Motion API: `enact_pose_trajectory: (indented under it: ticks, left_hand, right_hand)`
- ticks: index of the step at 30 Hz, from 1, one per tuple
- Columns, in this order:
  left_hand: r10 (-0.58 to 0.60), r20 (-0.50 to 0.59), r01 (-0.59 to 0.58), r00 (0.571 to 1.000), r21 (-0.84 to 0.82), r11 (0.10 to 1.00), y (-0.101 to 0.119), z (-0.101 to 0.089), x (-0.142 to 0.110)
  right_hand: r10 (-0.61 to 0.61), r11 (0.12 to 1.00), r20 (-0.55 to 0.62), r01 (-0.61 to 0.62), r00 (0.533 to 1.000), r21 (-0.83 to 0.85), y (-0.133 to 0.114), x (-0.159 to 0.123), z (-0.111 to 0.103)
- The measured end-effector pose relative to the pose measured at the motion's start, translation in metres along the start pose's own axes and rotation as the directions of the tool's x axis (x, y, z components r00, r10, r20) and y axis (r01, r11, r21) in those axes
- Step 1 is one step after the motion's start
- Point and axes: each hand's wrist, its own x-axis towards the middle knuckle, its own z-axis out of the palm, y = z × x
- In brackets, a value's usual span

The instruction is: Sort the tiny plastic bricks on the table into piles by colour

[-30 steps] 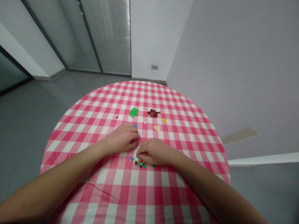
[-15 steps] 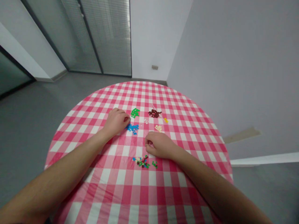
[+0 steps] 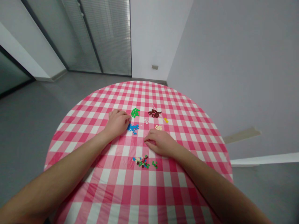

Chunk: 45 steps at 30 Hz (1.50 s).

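My left hand (image 3: 117,122) is curled right beside the blue bricks (image 3: 133,128), can't tell if it's holding anything; my right hand (image 3: 160,143) lies loose and open on the tablecloth (image 3: 116,186), near the mixed bricks (image 3: 142,161).

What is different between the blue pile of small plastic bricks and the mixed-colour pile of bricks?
The blue pile has one colour; the mixed-colour pile shows green, blue, cream and dark red, and spreads wider. The blue pile sits beside the left hand; the mixed-colour pile lies nearer the person. Both lie on the pink checked tablecloth.

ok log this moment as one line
left hand: fingers curled, beside blue plastic bricks | right hand: open, on pink gingham tablecloth | mixed bricks: near right hand
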Motion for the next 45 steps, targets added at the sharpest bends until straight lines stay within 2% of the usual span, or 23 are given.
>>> enact_pose_trajectory:
  ticks: [6, 9, 11, 13, 16, 20, 23, 28, 33, 37, 41, 45]
  left_hand:
    - [0.008, -0.019, -0.008, 1.0, -0.005, 1.0, 0.001, 0.003, 0.0]
    - [0.018, -0.074, -0.022, 0.997, -0.043, 0.999, 0.0, 0.004, -0.001]
    - [0.073, -0.122, -0.087, 0.99, -0.112, 0.99, 0.001, 0.003, -0.002]
    - [0.199, -0.134, -0.226, 0.971, -0.236, 0.945, 0.005, 0.001, -0.006]
    - [0.384, -0.135, -0.403, 0.914, -0.433, 0.807, 0.018, -0.006, -0.014]
    - [0.425, -0.178, -0.454, 0.888, -0.492, 0.743, 0.035, -0.01, -0.023]
    - [0.407, -0.236, -0.47, 0.882, -0.473, 0.745, 0.039, -0.008, -0.024]
    - [0.396, -0.283, -0.486, 0.874, -0.456, 0.746, 0.038, -0.007, -0.023]
    - [0.353, -0.217, -0.414, 0.91, -0.456, 0.788, 0.043, -0.012, -0.025]
    - [0.27, -0.174, -0.32, 0.947, -0.438, 0.84, 0.045, -0.014, -0.025]
    - [0.08, -0.186, -0.141, 0.979, -0.344, 0.928, 0.031, -0.011, -0.016]
    - [-0.124, -0.096, 0.099, 0.988, -0.234, 0.967, 0.007, -0.005, -0.002]
  right_hand:
    - [0.029, 0.999, 0.009, -0.029, 1.0, -0.017, 0.001, 0.001, 0.003]
    - [0.036, 0.999, 0.014, -0.036, 0.999, -0.011, 0.002, 0.002, 0.003]
    - [0.043, 0.999, -0.009, -0.042, 0.999, 0.02, 0.003, 0.003, 0.003]
    - [0.102, 0.991, -0.081, -0.094, 0.991, 0.096, 0.005, 0.004, 0.004]
    - [0.265, 0.929, -0.176, -0.202, 0.948, 0.31, 0.006, 0.005, 0.002]
    - [0.413, 0.783, -0.136, -0.274, 0.901, 0.559, 0.006, 0.006, -0.001]
    - [0.421, 0.719, -0.092, -0.27, 0.902, 0.64, 0.004, 0.007, -0.001]
    - [0.412, 0.696, -0.071, -0.264, 0.908, 0.668, 0.002, 0.008, 0.001]
    - [0.378, 0.723, -0.091, -0.232, 0.921, 0.651, 0.003, 0.006, 0.003]
    - [0.356, 0.772, -0.123, -0.217, 0.926, 0.598, 0.004, 0.006, 0.005]
    - [0.38, 0.807, -0.177, -0.231, 0.908, 0.544, 0.004, 0.007, 0.006]
    - [0.388, 0.811, -0.187, -0.237, 0.903, 0.535, 0.003, 0.007, 0.005]
